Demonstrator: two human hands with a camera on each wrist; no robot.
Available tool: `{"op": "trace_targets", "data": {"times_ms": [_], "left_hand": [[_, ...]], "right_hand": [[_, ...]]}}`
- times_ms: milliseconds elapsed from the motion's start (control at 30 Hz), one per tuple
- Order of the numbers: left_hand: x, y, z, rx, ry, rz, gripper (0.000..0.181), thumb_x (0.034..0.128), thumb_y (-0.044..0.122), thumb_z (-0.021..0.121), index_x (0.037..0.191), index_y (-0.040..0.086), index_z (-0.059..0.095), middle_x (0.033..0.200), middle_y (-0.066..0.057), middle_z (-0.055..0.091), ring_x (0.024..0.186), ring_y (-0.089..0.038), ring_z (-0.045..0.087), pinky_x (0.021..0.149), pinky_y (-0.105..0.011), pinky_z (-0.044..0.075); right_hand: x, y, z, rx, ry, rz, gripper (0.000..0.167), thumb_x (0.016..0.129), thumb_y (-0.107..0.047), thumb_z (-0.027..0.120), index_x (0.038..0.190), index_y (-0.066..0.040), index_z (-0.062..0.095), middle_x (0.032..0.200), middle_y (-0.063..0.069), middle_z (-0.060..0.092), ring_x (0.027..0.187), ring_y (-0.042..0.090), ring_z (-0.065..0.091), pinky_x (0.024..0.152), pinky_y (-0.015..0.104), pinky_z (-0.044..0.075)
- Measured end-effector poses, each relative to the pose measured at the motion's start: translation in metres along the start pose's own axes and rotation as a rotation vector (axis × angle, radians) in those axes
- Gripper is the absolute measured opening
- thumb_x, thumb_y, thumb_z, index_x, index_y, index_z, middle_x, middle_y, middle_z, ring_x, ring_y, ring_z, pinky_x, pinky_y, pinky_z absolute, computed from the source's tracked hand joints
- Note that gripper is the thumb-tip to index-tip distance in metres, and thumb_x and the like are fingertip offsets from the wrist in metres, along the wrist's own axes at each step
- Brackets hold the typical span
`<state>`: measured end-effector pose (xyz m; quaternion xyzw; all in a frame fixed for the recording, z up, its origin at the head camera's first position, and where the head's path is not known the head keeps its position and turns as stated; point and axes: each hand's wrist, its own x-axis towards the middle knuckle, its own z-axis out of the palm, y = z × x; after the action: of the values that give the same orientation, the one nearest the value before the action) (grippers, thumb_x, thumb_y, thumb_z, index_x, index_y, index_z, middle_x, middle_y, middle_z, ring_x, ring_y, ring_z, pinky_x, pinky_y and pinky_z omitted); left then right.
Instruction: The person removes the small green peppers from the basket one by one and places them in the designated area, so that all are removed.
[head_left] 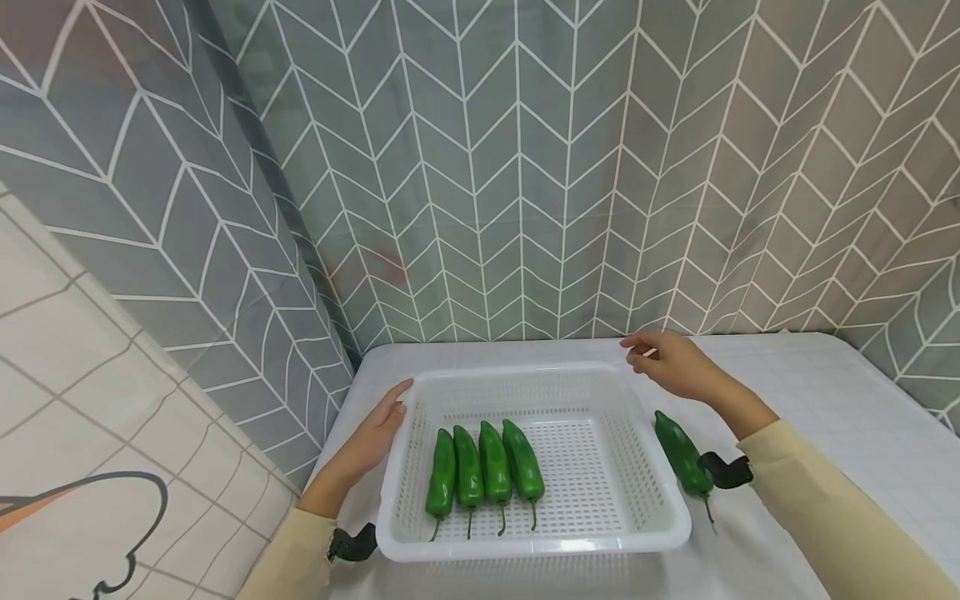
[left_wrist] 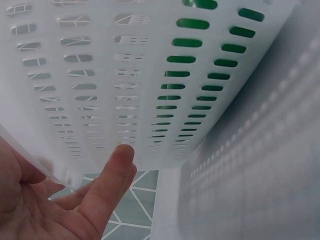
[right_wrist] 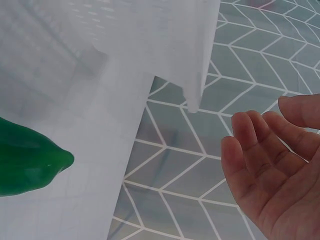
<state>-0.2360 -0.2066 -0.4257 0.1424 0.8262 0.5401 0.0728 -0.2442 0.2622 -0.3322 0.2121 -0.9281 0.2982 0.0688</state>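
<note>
A white perforated plastic basket (head_left: 615,542) holds several green chili peppers (head_left: 468,471) lying side by side in its left half, stems toward the person. My left hand (head_left: 378,429) rests against the outside of the basket's left rim. In the left wrist view, one extended finger (left_wrist: 112,175) lies by the slotted wall, and green shows through the slots. Beyond the basket's far right corner, my right hand (head_left: 671,367) hovers with loosely bent fingers and holds nothing. Below it, one more green chili pepper (head_left: 681,454) lies on the table, right of the basket; its tip shows in the right wrist view.
The table has a white cover (head_left: 810,392). A grey curtain with white chevron lines (head_left: 525,167) hangs behind it and along the left. White quilted fabric (head_left: 112,392) lies at the left. Each wrist carries a black strap mount (head_left: 726,471).
</note>
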Motion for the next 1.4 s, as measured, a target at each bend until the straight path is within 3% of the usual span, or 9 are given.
{"op": "trace_targets", "data": {"times_ms": [233, 500, 933, 1167, 1400], "left_hand": [[0.001, 0.0, 0.0, 0.004, 0.001, -0.006, 0.05, 0.1138, 0.021, 0.03, 0.162, 0.012, 0.019, 0.141, -0.022, 0.053, 0.117, -0.031, 0.062, 0.103, -0.05, 0.046], [0.001, -0.001, 0.001, -0.006, 0.005, -0.005, 0.05, 0.1137, 0.021, 0.03, 0.162, 0.012, 0.02, 0.142, -0.022, 0.053, 0.119, -0.032, 0.061, 0.104, -0.051, 0.045], [0.002, -0.005, 0.0, 0.0, 0.011, -0.014, 0.051, 0.1138, 0.022, 0.03, 0.163, 0.014, 0.019, 0.139, -0.02, 0.055, 0.115, -0.029, 0.063, 0.099, -0.047, 0.05], [0.002, -0.004, 0.0, 0.002, -0.003, 0.005, 0.05, 0.1139, 0.022, 0.028, 0.162, 0.011, 0.019, 0.142, -0.023, 0.053, 0.121, -0.033, 0.06, 0.105, -0.052, 0.044], [0.001, -0.003, 0.001, 0.006, 0.002, -0.004, 0.051, 0.1137, 0.022, 0.031, 0.162, 0.013, 0.018, 0.14, -0.021, 0.053, 0.118, -0.03, 0.062, 0.101, -0.049, 0.049]], "right_hand": [[0.004, -0.004, -0.001, -0.005, 0.013, -0.035, 0.027, 0.1, -0.004, 0.061, 0.122, 0.01, 0.063, 0.1, 0.017, 0.069, 0.085, 0.031, 0.071, 0.073, 0.05, 0.058], [0.009, -0.012, -0.005, 0.014, -0.024, -0.026, 0.028, 0.1, -0.003, 0.06, 0.124, 0.012, 0.061, 0.104, 0.021, 0.069, 0.087, 0.031, 0.071, 0.078, 0.05, 0.057], [0.016, -0.02, 0.0, 0.022, -0.015, -0.031, 0.026, 0.101, -0.005, 0.06, 0.123, 0.009, 0.063, 0.105, 0.019, 0.069, 0.088, 0.03, 0.071, 0.079, 0.052, 0.057], [0.021, -0.025, 0.0, 0.019, -0.032, -0.039, 0.025, 0.101, -0.006, 0.06, 0.122, 0.008, 0.063, 0.105, 0.019, 0.07, 0.087, 0.028, 0.071, 0.08, 0.052, 0.056], [0.026, -0.035, 0.0, 0.012, -0.025, -0.065, 0.028, 0.101, -0.006, 0.06, 0.124, 0.009, 0.063, 0.106, 0.02, 0.07, 0.087, 0.029, 0.071, 0.08, 0.052, 0.056]]}}
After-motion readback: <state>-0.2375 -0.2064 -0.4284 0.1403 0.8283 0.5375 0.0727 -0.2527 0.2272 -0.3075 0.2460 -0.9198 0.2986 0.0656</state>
